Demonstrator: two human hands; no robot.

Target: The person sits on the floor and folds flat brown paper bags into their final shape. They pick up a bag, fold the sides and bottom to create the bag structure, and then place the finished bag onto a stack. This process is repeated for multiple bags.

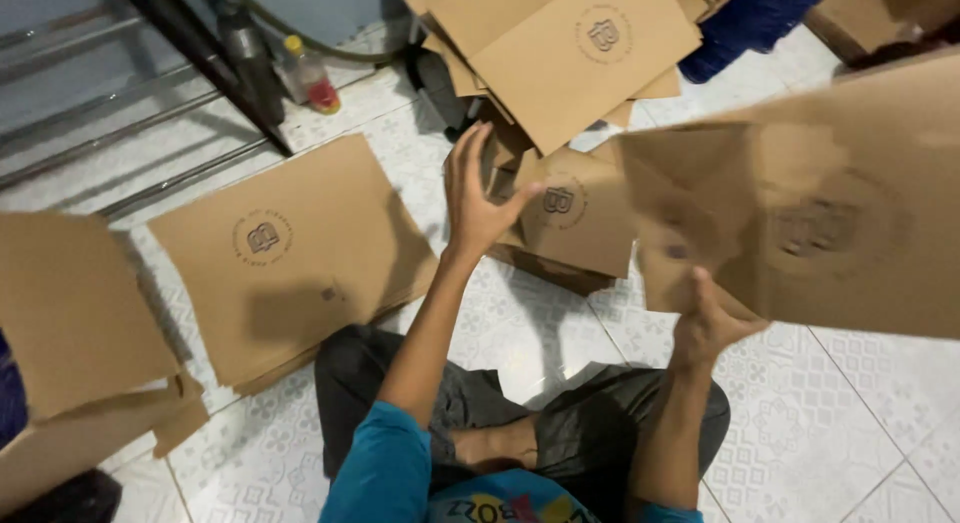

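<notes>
With the right hand (712,321) gripping the blurred flat cardboard sheet (800,223) at right of frame, the left hand (478,198), fingers spread wide, is reaching toward the centre cardboard stack (575,218); taking one sheet by its edge is advisable.

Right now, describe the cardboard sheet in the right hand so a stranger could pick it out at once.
Start from the tiled floor, strewn with flat brown cardboard. At the right edge of the view, the right hand holds a large cardboard sheet up by its lower left edge. Unlike the others lying flat, it is off the floor and motion-blurred.
</notes>
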